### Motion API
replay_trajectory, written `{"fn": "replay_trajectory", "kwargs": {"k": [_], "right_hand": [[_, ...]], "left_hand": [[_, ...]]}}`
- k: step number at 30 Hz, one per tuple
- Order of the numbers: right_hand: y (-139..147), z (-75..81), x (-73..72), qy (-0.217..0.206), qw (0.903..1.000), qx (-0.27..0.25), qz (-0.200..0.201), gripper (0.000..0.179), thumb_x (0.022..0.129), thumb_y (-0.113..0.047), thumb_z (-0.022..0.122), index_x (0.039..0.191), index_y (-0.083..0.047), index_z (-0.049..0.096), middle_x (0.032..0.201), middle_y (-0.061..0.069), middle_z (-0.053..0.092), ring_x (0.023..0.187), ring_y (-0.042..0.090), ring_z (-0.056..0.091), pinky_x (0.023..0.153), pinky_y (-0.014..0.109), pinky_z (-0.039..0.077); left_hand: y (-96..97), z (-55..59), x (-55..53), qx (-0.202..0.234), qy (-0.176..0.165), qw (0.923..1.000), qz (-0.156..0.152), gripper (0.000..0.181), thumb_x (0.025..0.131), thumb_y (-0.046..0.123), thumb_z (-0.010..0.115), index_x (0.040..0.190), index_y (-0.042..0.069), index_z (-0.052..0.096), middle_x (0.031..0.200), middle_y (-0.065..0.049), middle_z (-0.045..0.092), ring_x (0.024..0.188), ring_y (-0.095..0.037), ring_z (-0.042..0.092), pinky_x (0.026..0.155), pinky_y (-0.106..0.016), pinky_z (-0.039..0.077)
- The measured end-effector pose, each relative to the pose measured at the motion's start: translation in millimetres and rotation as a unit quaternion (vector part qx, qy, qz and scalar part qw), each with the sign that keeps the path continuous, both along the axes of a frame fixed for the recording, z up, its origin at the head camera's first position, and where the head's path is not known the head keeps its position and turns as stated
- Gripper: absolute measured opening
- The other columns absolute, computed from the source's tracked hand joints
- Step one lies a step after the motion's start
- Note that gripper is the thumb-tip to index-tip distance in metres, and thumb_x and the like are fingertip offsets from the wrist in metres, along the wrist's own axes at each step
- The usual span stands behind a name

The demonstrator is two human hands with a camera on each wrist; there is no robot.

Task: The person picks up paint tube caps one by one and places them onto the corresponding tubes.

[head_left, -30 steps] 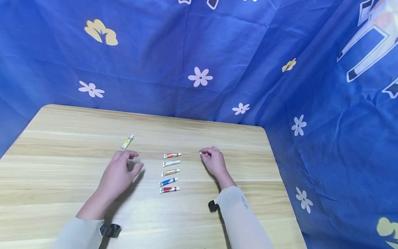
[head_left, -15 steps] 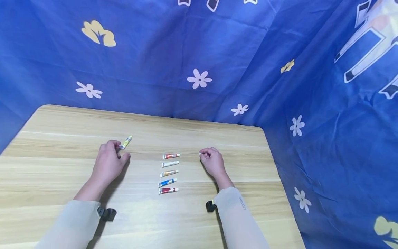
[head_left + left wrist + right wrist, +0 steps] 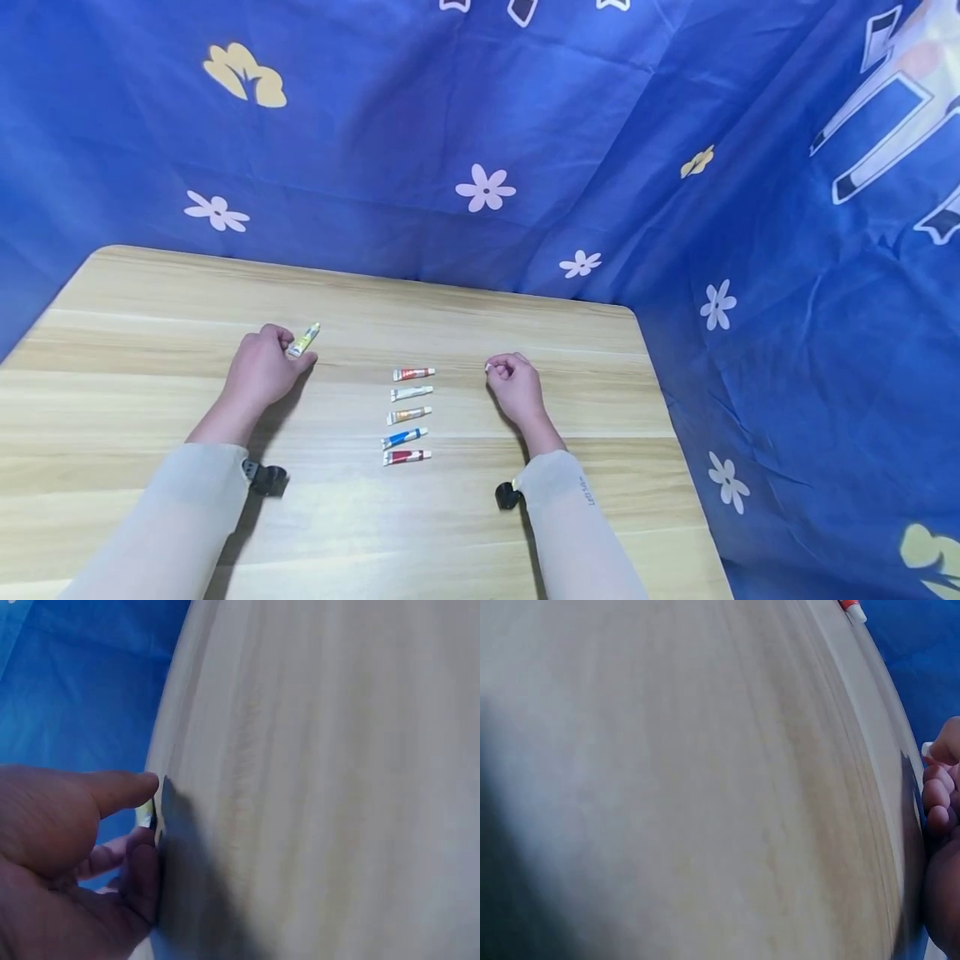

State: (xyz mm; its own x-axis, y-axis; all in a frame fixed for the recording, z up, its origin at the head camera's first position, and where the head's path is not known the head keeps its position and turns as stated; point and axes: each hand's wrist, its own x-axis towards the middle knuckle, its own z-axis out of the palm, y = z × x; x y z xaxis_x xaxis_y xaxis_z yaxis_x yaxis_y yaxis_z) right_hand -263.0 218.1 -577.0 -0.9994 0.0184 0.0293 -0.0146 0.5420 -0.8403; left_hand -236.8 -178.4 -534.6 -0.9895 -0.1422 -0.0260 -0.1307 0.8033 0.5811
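Note:
Toward the far left of the table lies a yellow paint tube (image 3: pixel 304 340), its cap pointing away. My left hand (image 3: pixel 262 367) pinches its near end between thumb and fingers; in the left wrist view a bit of the tube (image 3: pixel 146 816) shows between them. Across the table, my right hand (image 3: pixel 516 390) has its fingers curled in and pinches a small white piece (image 3: pixel 488 367), mostly hidden by the fingertips. In the right wrist view that white piece (image 3: pixel 928 749) sticks out past the fingers; I cannot tell what it is.
Between the hands, several paint tubes lie in a column: orange-red (image 3: pixel 414 374), white (image 3: pixel 412 393), ochre (image 3: pixel 409 415), blue (image 3: pixel 405 438) and dark red (image 3: pixel 407 457). The wooden table (image 3: pixel 337 533) ends at a blue patterned curtain (image 3: pixel 360 167) behind and to the right.
My left hand has moved left and away from me to the yellow paint tube, and its thumb and fingers have closed in on it. The right hand has stayed put.

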Motion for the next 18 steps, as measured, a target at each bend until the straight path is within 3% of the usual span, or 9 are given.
{"fn": "replay_trajectory", "kwargs": {"k": [7, 18], "right_hand": [[5.0, -1.3, 0.2, -0.012, 0.9981, -0.06, -0.011, 0.01, 0.098, -0.009, 0.072, 0.106, -0.005, 0.078, 0.094, -0.004, 0.06, 0.087, 0.011, 0.056, 0.073, 0.015, 0.048], [9.6, -1.5, 2.1, -0.012, 0.9916, -0.124, -0.034, 0.015, 0.101, -0.012, 0.072, 0.111, -0.003, 0.078, 0.092, -0.006, 0.061, 0.084, 0.008, 0.055, 0.071, 0.015, 0.047]], "left_hand": [[0.4, 8.9, -8.0, -0.016, -0.059, 0.9981, 0.003, 0.052, 0.106, 0.033, 0.067, 0.127, -0.012, 0.051, 0.112, -0.039, 0.057, 0.104, -0.051, 0.055, 0.085, -0.061, 0.049], [-1.0, 7.7, -5.5, -0.021, -0.027, 0.9994, 0.003, 0.035, 0.103, 0.026, 0.069, 0.114, -0.006, 0.06, 0.103, -0.032, 0.065, 0.1, -0.05, 0.058, 0.082, -0.059, 0.047]]}}
